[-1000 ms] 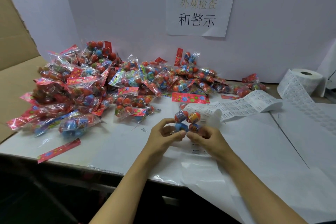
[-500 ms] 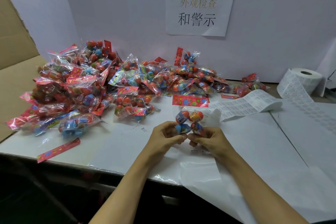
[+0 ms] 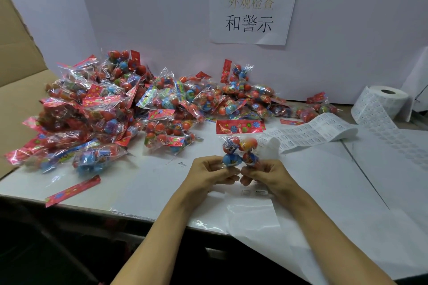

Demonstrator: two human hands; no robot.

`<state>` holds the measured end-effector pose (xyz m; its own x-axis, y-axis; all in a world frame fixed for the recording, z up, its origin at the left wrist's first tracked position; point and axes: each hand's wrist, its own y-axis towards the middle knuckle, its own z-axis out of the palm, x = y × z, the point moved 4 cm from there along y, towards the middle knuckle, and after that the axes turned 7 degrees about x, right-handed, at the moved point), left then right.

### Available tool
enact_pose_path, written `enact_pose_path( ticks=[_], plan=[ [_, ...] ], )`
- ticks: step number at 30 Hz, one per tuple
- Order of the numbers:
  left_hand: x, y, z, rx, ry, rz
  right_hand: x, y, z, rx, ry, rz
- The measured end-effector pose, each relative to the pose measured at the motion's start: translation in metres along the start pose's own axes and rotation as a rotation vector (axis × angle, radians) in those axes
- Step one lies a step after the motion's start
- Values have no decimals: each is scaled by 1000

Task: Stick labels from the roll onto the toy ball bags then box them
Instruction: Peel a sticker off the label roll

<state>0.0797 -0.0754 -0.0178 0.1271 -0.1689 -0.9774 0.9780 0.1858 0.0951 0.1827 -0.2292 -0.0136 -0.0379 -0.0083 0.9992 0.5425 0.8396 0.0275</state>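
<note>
Both my hands hold one clear toy ball bag (image 3: 239, 149) just above the table's middle. It shows red, orange and blue balls and its red header card lies flat behind it. My left hand (image 3: 209, 172) grips its lower left with curled fingers, and my right hand (image 3: 266, 173) pinches its lower right. A big pile of toy ball bags (image 3: 111, 113) covers the table's left and back. The label roll (image 3: 385, 100) stands at the far right, with its label strip (image 3: 310, 133) unrolled toward the held bag.
A white table (image 3: 143, 183) carries everything, its front edge near my forearms. White backing paper (image 3: 347, 203) spreads over the right side. A cardboard box flap (image 3: 16, 90) rises at the left. A loose red header strip (image 3: 73, 190) lies near the front left. A printed sign (image 3: 253, 9) hangs on the back wall.
Both hands have lifted the bag slightly and drawn closer together beneath it; the bag now stands more upright. The pile and roll are unchanged.
</note>
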Motion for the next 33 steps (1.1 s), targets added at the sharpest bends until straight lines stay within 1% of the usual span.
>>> enact_pose_path(
  ticks=[7, 14, 20, 24, 26, 28, 33],
  plan=[
    [-1, 0, -3, -12, -89, -14, 4, 0, 0, -12, 45, 20],
    [-2, 1, -5, -108, -133, 25, 3, 1, -2, -75, 15, 24],
    [1, 1, -14, -258, -140, 70, 1, 3, -6, -171, 51, 7],
    [0, 1, -16, -299, -110, 113, -1, 4, -12, -246, 61, -13],
    [0, 2, -18, -324, -90, 118, -1, 5, -13, -254, 89, -26],
    [-1, 2, -19, -315, -72, 115, -2, 5, -13, -247, 111, -31],
    [-2, 1, -17, -178, -89, 108, -2, 5, -16, -266, 151, -39]
  ],
)
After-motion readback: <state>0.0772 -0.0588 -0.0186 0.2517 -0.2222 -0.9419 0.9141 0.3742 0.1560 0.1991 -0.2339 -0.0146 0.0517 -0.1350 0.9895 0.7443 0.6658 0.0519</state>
